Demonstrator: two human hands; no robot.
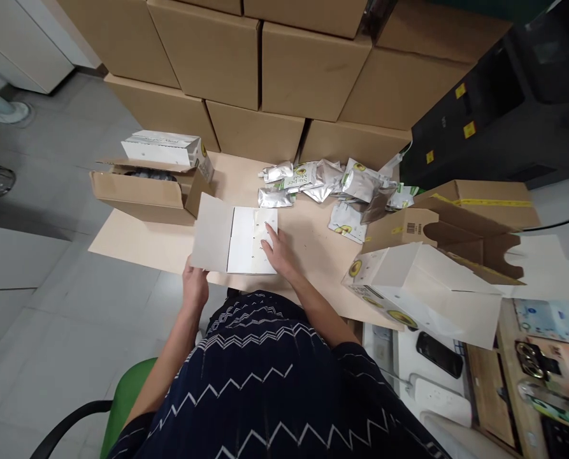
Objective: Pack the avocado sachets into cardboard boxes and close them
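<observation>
Tabletop [310, 245]: brown carton [143, 196] holding dark items [154, 174]; left hand [195, 285] gripping white box [241, 239], right hand [280, 252] spread atop.

Packing corner, apparently within a small stockroom or office. Backdrop: plain cardboard boxes [313, 70], stacked in rows like a wall. Work surface: one pale wooden table [308, 236], bearing a heap of foil pouches [329, 175], some printed with avocados; a white folding box [241, 245], partly opened out; an open brown carton [143, 199] at the left end; and an open white carton [422, 280] with avocado print at the right. Office fittings: one green chair [131, 389] with a black armrest; a large dark machine [485, 121] with yellow stickers, kind unclear; a phone [439, 354] and a white power strip [443, 398]. Floor [69, 344]: grey tile.
</observation>
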